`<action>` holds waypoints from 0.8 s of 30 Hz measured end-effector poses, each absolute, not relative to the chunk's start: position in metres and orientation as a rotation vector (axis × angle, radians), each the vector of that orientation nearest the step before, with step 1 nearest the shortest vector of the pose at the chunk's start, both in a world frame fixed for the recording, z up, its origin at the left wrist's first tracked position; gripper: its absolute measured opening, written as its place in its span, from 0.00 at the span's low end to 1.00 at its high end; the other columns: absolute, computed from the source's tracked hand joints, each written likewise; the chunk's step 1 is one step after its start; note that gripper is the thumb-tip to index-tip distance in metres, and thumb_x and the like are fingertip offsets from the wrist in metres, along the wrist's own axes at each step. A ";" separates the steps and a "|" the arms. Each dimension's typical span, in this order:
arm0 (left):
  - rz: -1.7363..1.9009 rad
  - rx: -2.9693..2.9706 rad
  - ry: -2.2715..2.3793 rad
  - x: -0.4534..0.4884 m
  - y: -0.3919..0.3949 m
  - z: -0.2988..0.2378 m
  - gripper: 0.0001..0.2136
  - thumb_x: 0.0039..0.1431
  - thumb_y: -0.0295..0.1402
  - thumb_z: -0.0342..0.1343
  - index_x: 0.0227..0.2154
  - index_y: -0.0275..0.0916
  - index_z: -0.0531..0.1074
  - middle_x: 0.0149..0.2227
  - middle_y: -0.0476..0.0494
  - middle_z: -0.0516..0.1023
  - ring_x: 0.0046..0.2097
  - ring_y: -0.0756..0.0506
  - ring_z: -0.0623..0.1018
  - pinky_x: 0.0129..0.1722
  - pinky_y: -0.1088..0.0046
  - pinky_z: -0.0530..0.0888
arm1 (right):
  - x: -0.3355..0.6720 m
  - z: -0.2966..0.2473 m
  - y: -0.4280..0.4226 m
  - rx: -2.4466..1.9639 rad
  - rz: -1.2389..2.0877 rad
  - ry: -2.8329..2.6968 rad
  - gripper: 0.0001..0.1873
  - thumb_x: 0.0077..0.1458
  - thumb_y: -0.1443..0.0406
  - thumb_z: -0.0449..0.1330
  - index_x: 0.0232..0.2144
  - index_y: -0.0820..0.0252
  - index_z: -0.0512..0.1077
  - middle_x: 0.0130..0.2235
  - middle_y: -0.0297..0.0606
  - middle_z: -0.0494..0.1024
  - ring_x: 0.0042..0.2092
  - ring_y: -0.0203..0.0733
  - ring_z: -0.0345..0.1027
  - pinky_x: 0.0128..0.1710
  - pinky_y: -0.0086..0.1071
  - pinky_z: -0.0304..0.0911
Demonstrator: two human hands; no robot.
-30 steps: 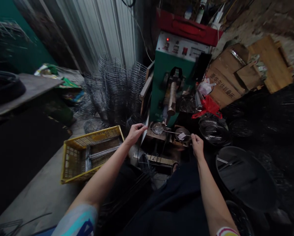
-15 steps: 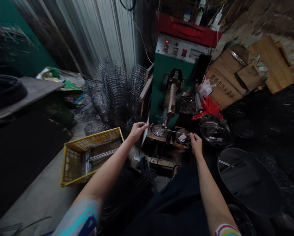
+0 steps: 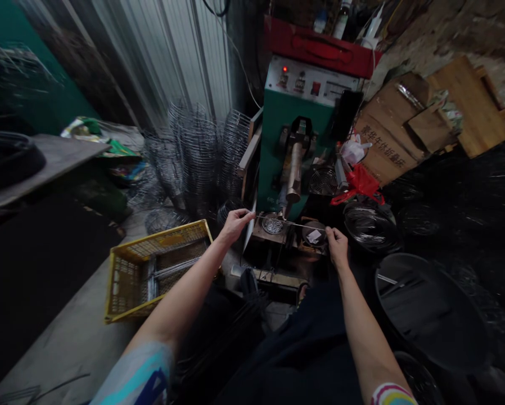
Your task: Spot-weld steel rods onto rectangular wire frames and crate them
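Between my two hands a thin metal rod [image 3: 305, 226] is stretched roughly level. My left hand [image 3: 237, 222] pinches its left end, and my right hand [image 3: 337, 243] pinches the right end. The rod's middle passes at the tip of the arm [image 3: 294, 174] of a green machine [image 3: 273, 146], which has a red lamp lit on its panel. Just below the rod sits a round dish [image 3: 273, 224] of small shiny metal pieces. Another round dish [image 3: 314, 234] with a pale scrap of paper lies near my right hand.
A yellow crate [image 3: 159, 242] holding metal rods stands at left on the floor. Stacks of wire frames [image 3: 197, 149] rise behind it. At right are a cardboard box [image 3: 387, 135], a red plastic bag [image 3: 361, 184], coiled wire [image 3: 369, 228] and a large dark round tub [image 3: 429, 315].
The view has shifted very slightly. Both hands keep their hold on the rod in nearly the same place at the machine's tip.
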State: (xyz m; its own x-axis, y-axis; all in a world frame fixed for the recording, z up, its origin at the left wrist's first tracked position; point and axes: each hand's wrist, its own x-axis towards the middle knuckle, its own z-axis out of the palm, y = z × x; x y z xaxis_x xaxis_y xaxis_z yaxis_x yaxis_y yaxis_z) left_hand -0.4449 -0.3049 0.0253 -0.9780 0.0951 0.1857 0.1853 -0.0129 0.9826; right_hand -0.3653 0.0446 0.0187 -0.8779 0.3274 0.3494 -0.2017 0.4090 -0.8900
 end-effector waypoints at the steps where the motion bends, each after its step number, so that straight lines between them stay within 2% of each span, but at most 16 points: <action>1: -2.174 -0.306 -2.159 -0.446 -0.305 0.025 0.17 0.49 0.47 0.62 0.24 0.36 0.74 0.22 0.51 0.69 0.27 0.50 0.66 0.29 0.74 0.61 | -0.366 0.019 0.045 -0.107 1.478 -2.193 0.24 0.57 0.48 0.56 0.20 0.59 0.62 0.22 0.29 0.60 0.26 0.34 0.52 0.25 0.27 0.50; 24: -2.228 -0.338 -2.104 -0.457 -0.304 0.018 0.16 0.50 0.45 0.63 0.23 0.36 0.74 0.22 0.52 0.69 0.26 0.51 0.65 0.28 0.75 0.61 | -0.372 0.023 0.047 -0.051 1.400 -2.170 0.23 0.59 0.51 0.56 0.19 0.59 0.61 0.21 0.27 0.57 0.25 0.33 0.51 0.27 0.28 0.49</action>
